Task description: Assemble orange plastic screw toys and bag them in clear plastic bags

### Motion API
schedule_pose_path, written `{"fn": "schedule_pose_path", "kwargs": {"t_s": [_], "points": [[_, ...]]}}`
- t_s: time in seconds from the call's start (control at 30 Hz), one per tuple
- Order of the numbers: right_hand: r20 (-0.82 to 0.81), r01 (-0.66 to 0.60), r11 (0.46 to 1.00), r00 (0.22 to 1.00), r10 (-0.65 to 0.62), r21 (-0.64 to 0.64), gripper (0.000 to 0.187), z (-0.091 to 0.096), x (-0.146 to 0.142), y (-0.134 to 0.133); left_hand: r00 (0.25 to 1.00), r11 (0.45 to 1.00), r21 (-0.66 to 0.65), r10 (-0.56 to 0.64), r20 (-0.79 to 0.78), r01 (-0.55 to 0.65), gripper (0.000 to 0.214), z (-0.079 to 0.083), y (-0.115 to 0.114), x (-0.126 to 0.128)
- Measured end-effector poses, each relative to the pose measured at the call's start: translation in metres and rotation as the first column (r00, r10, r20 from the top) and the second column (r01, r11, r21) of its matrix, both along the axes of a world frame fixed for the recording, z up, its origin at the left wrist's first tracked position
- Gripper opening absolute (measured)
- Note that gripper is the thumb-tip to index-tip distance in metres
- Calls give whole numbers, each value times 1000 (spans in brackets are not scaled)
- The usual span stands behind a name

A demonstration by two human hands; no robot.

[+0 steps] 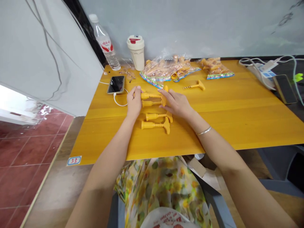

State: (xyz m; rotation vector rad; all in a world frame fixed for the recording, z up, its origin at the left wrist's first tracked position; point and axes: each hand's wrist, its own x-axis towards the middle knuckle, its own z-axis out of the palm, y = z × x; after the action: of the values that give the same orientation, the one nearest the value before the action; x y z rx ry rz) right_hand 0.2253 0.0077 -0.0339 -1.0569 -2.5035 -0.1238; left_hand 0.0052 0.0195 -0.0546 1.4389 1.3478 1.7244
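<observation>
My left hand (134, 103) grips the shaft of a yellow plastic T-handled piece (149, 95), and my right hand (175, 103) holds the crossbar at that piece's far end. Just below lie several similar pieces, among them one (152, 103) partly under my hands and two others (158, 116) (155, 125) nearer me. A further T-handled piece with a metal screw tip (196, 85) lies beyond my right hand. Behind them are clear plastic bags of yellow parts (166, 71) (216, 69).
A yellow wooden table (225, 120) holds a smartphone with a white cable (116, 85), a water bottle (104, 42), a cream cup (136, 52) and eyeglasses (127, 74). At the right are a power strip (262, 72) and another phone (284, 89). A floral cloth (161, 193) lies below the table edge.
</observation>
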Motion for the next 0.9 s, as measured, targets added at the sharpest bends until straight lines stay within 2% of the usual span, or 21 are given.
{"fn": "schedule_pose_path", "kwargs": {"t_s": [0.13, 0.23, 0.33, 0.4, 0.5, 0.57, 0.63, 0.7, 0.8, 0.83, 0.9], "points": [[-131, -25, 992, 991, 9, -126, 71, -6, -2, 0, 1000, 1000, -25, -14, -2, 14, 49, 1, -1, 1], [-245, 43, 972, 964, -101, -232, 78, -9, -7, -3, 998, 1000, -3, -30, -56, 30, 48, 3, -5, 4], [-439, 20, 923, 875, -202, -383, 83, -5, -15, -11, 996, 999, 29, -12, -88, 15, 50, 5, -11, 9], [-565, -71, 852, 776, -280, -519, 82, -1, -21, -16, 995, 997, 79, 22, -102, -14, 52, 7, -16, 12], [-623, -195, 699, 653, -431, -688, 82, 2, -26, -18, 989, 984, 176, 67, -131, -43, 53, 10, -24, 17], [-607, -245, 611, 617, -501, -753, 82, -1, -27, -15, 986, 975, 217, 78, -146, -45, 54, 11, -29, 18], [-592, -273, 558, 600, -538, -784, 82, -6, -27, -12, 986, 973, 228, 74, -149, -38, 55, 12, -30, 18], [-607, -278, 568, 580, -543, -775, 82, -9, -28, -11, 988, 976, 214, 57, -146, -24, 55, 11, -28, 18], [-667, -226, 685, 563, -488, -692, 78, -9, -29, -15, 994, 987, 161, 36, -104, -19, 55, 7, -19, 16], [-678, -193, 729, 575, -458, -657, 76, -8, -29, -16, 996, 990, 136, 35, -80, -24, 56, 5, -15, 15], [-661, -124, 804, 648, -377, -581, 73, -6, -27, -19, 999, 996, 82, 42, -28, -40, 56, 1, -8, 12]]}}
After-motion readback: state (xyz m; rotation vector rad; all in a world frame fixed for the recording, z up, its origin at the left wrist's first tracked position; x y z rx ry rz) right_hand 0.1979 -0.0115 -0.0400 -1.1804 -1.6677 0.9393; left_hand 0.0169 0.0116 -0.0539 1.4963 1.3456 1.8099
